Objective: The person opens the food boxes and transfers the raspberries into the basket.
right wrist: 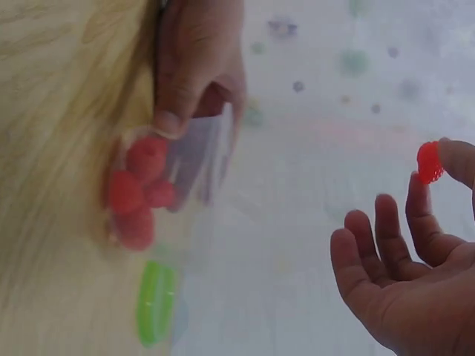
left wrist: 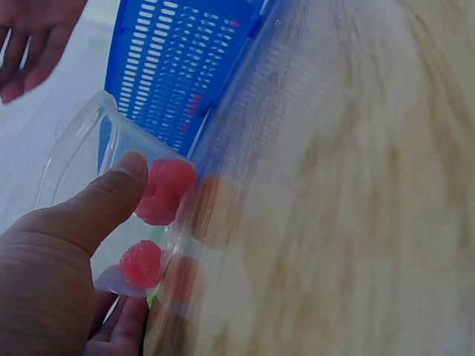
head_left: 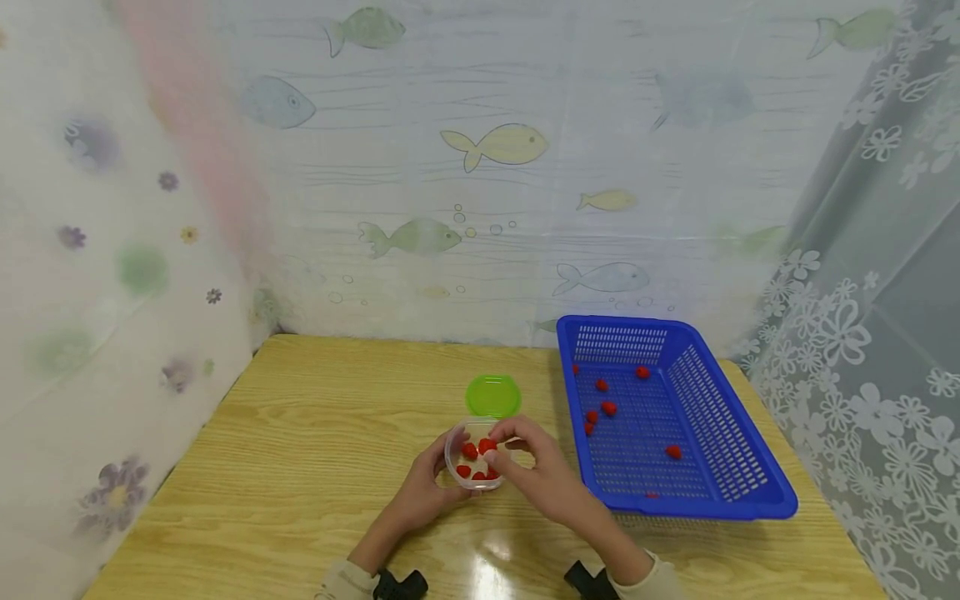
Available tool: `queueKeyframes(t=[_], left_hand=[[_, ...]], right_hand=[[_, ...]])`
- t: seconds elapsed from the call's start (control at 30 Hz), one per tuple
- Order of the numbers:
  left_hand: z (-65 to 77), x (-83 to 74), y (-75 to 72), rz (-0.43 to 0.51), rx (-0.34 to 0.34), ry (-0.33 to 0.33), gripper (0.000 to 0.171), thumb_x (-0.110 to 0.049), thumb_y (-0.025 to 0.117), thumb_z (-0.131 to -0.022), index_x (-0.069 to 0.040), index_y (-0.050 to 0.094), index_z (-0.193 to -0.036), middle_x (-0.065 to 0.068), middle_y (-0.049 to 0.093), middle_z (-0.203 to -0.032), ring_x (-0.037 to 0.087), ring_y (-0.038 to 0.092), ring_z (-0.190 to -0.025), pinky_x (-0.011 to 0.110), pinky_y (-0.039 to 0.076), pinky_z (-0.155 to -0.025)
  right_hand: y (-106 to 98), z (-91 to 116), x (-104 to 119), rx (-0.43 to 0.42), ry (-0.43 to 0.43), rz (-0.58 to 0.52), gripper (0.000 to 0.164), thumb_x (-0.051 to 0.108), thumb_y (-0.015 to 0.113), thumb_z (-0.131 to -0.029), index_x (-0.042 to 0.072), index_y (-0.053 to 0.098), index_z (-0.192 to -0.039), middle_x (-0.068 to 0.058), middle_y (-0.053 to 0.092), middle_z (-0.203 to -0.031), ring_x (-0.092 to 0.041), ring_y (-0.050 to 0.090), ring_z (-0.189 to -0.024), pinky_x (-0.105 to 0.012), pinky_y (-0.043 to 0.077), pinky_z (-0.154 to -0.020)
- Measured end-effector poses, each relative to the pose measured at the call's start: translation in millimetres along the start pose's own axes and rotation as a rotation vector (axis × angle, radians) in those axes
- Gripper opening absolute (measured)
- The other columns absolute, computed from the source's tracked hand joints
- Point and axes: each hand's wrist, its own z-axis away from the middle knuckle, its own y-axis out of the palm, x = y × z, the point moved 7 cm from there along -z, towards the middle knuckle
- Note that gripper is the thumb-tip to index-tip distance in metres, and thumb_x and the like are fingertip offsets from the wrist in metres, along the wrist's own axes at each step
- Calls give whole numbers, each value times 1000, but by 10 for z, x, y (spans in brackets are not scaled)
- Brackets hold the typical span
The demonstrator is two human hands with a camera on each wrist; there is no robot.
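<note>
My left hand (head_left: 429, 493) grips a clear plastic container (head_left: 452, 463) at its left side, thumb along the near wall. Several red raspberries lie inside; in the left wrist view one raspberry (left wrist: 141, 264) shows through the wall near the thumb. Above the container's opening, my right hand (head_left: 553, 482) pinches a single raspberry (right wrist: 430, 162) between thumb and index finger. Its other fingers are spread and loosely bent in the right wrist view. Just behind the container, a green lid (head_left: 492, 396) lies flat on the table.
To the right stands a blue perforated basket (head_left: 637, 446) with several raspberries scattered on its bottom. Its left wall is close to my right hand. The wooden table (head_left: 315, 433) ends at a fish-patterned curtain (head_left: 420, 183) behind, with more curtains at both sides.
</note>
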Motion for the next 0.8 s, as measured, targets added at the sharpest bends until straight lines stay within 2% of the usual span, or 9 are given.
queueKeyframes(t=[0.1, 0.23, 0.37, 0.57, 0.8], left_hand=[[3, 1, 1, 1, 3, -3, 90, -10, 87, -79, -2, 38, -155, 20, 52, -149, 33, 50, -138, 29, 43, -113], [4, -3, 5, 4, 4, -9, 91, -10, 87, -79, -1, 38, -155, 20, 52, -149, 34, 50, -138, 26, 42, -113], [3, 1, 4, -3, 0, -19, 92, -9, 88, -78, -3, 38, -155, 19, 52, -149, 33, 50, -138, 23, 42, -112], [3, 12, -3, -10, -8, -26, 91, -9, 88, -77, -8, 40, -155, 15, 53, -149, 31, 50, -139, 23, 41, -112], [2, 18, 2, -11, -4, -23, 92, -10, 88, -77, -10, 39, -155, 15, 52, -150, 31, 50, -139, 19, 40, -111]], right_hand=[[-64, 18, 108, 33, 8, -8, 10, 17, 66, -100, 14, 63, -109, 1, 64, -111, -15, 60, -109, -45, 51, -101], [-180, 34, 210, 30, 28, 27, 10, 21, 65, -100, 18, 62, -109, 5, 66, -109, -15, 62, -109, -47, 51, -102], [-316, 29, 272, 0, -8, 68, 10, 18, 65, -100, 17, 62, -110, 5, 66, -108, -13, 63, -107, -41, 53, -98], [-561, -2, 324, -43, -74, 127, 8, 11, 63, -101, 15, 62, -108, 3, 66, -105, -12, 63, -100, -31, 55, -90], [-888, -19, 275, -70, -12, 143, 7, 13, 60, -103, 12, 63, -109, -5, 64, -102, -13, 63, -89, -26, 54, -73]])
